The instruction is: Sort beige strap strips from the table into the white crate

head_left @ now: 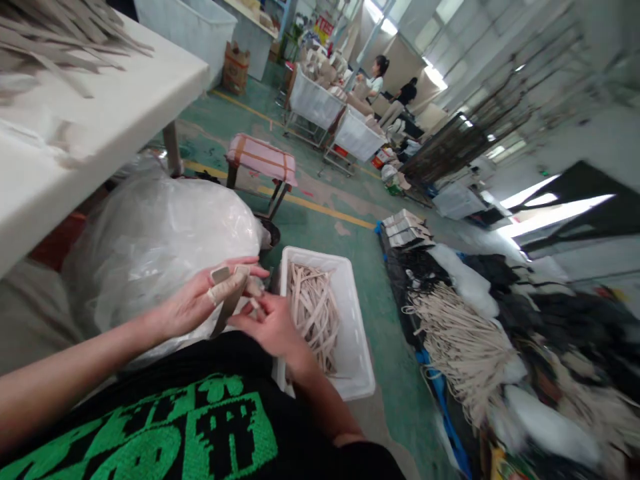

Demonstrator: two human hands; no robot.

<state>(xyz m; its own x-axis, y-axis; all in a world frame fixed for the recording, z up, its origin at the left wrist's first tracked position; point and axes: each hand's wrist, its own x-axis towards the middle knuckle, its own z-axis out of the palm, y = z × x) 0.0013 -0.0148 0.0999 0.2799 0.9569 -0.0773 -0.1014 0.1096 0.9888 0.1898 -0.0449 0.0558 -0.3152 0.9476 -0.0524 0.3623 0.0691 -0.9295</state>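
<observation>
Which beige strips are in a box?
The beige strips in the white plastic box near the right hand; others lie on the white table and a dark heap.

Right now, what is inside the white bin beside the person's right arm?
The white bin holds a loose tangle of beige strips. Whatever lies beneath the top strips is hidden, and the right forearm covers part of the near end.
</observation>
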